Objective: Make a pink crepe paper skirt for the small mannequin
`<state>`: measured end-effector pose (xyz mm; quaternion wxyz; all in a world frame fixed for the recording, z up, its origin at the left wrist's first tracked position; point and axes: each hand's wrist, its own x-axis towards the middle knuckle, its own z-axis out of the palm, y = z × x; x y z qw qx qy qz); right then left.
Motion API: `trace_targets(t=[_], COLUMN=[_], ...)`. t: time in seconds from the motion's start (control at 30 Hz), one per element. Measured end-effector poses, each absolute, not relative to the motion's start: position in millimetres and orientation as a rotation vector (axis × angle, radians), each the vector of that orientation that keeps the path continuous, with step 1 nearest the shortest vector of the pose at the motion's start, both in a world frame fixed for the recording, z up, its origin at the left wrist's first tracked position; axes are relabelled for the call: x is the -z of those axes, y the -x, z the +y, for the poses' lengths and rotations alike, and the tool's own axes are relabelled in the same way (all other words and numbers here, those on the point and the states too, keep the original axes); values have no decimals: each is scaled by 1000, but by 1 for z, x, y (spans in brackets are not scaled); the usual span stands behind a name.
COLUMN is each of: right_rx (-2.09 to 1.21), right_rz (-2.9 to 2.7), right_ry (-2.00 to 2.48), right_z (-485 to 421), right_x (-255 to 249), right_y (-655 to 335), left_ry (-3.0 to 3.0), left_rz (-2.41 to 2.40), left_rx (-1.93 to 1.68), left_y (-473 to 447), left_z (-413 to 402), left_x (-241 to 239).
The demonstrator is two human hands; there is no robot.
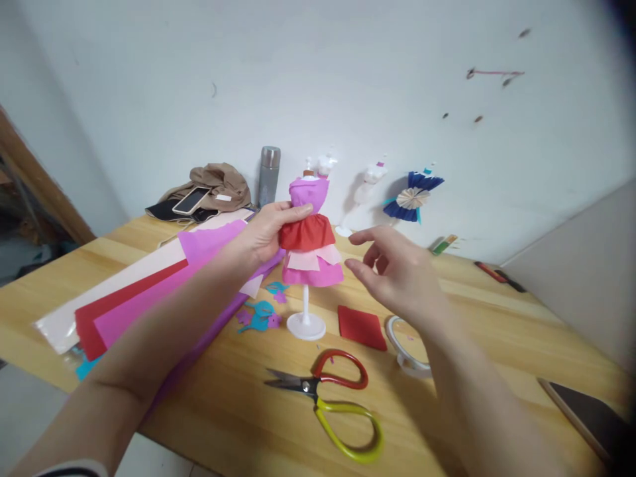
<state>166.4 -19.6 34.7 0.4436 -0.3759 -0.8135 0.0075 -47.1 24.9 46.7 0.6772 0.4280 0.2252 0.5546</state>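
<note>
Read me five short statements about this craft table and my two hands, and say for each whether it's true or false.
1. The left hand grips the mannequin at the waist of its paper dress. True.
2. The right hand holds the scissors. False: it is open and holds nothing; the scissors lie on the table.
3. A red paper square lies beside the mannequin's stand. True.
4. Both scissor handles are blue. False: one is red, one yellow-green.
5. The metal flask lies on its side. False: it stands upright near the wall.
</note>
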Motion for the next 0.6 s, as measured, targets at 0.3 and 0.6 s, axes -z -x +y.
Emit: trace_targets(t=[0.3,0.6], right_rx=[183,474], right_rz=[-2083,-1960], right_ry=[983,772], right_z=[-25,-21], right_x=[-22,-6], right_y=[-153,-146], left_ry=[-891,-730], left_rz=[526,609], left_rx=[-1215,-1096], left_y=[47,43], left_z=[21,20], left_x=[-49,-48])
